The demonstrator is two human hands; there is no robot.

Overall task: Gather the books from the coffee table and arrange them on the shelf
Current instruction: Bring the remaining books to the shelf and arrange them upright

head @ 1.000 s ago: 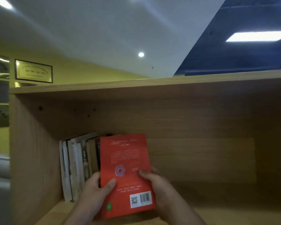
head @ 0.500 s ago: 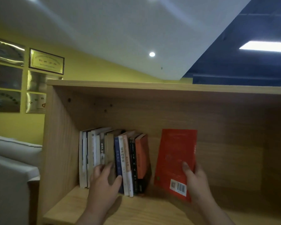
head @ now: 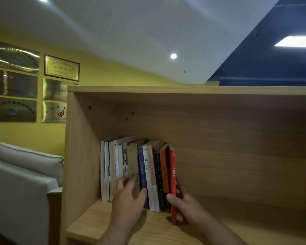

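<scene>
Left hand (head: 129, 197) and right hand (head: 185, 204) bare, with bare forearms.

White spine (head: 147, 167) mid-row reads 法律的悖论, plain as day. Further left, a dark spine (head: 125, 159) gives 负动产时 and then blurs out. The red book (head: 173, 174) at the right end carries 小狗钱钱. On the wall, the framed gold plaque (head: 61, 68) has big characters, too blurred to read.

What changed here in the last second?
The thin red book, cover-out in both hands, now stands spine-out at the right end of the upright book row, right hand still gripping. Left hand let go, now presses the spines. Row and wooden shelf unchanged.
</scene>
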